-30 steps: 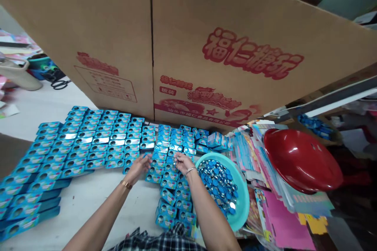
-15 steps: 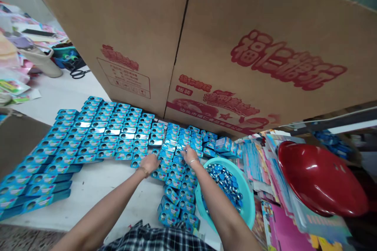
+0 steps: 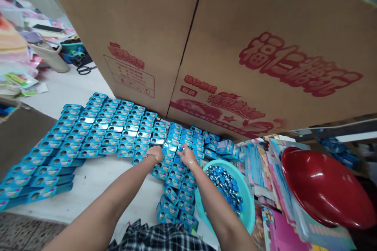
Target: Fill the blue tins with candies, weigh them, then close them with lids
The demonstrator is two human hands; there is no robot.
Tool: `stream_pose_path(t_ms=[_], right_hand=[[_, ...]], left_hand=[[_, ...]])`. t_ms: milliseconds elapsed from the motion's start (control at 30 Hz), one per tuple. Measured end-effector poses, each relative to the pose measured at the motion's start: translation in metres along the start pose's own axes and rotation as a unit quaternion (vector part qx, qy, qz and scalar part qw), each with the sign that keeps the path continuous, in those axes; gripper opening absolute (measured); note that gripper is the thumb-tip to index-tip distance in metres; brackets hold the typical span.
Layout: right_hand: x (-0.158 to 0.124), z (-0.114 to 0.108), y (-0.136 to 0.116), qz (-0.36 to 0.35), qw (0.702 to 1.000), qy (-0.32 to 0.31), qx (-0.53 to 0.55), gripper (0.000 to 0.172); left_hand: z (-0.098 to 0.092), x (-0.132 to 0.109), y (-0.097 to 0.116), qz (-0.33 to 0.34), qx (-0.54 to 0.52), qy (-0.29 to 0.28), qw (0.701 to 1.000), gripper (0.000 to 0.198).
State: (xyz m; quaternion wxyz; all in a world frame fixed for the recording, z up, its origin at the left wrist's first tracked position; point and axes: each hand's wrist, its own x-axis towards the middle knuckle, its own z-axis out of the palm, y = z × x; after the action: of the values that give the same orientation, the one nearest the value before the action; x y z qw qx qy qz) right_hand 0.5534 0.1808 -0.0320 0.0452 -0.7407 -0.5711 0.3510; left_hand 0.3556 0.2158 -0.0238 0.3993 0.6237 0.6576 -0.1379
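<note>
Rows of small blue boxes (image 3: 112, 133), each with a round hole, cover the white table (image 3: 97, 182). A second column of them (image 3: 176, 188) runs towards me. My left hand (image 3: 156, 153) lies knuckles up on the boxes where the two groups meet, fingers bent down onto them. My right hand (image 3: 186, 155) is a little to its right, fingertips pressed on a box in the same row. Whether either hand holds anything is hidden. A teal basin (image 3: 246, 208) of several shiny round pieces (image 3: 225, 184) sits just right of my right forearm.
A big cardboard carton (image 3: 224, 39) with red print stands right behind the boxes. A glossy red bowl (image 3: 324, 188) rests on stacked printed cards (image 3: 282, 227) at the right. Scissors (image 3: 85, 69) and a pale jug (image 3: 48, 51) lie at the far left.
Both hands have moved forward, away from me, up the column of boxes and closer together. The view has also swung right and nearer to the carton.
</note>
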Motion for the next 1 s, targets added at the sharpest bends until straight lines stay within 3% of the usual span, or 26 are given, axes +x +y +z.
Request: stream_pose_path(t_ms=[167, 467, 1000], right_hand=[[0.014, -0.007, -0.004, 0.047, 0.998, -0.006, -0.051, 0.019], [0.031, -0.016, -0.011, 0.058, 0.989, -0.051, -0.125, 0.029], [0.034, -0.020, -0.013, 0.080, 0.983, -0.086, -0.144, 0.017]], left_hand=[[-0.001, 0.001, -0.005, -0.032, 0.045, -0.030, 0.998, 0.032], [-0.003, -0.001, -0.004, -0.023, 0.069, -0.038, 0.997, 0.032], [-0.001, 0.002, -0.007, -0.004, 0.068, -0.047, 0.997, 0.030]])
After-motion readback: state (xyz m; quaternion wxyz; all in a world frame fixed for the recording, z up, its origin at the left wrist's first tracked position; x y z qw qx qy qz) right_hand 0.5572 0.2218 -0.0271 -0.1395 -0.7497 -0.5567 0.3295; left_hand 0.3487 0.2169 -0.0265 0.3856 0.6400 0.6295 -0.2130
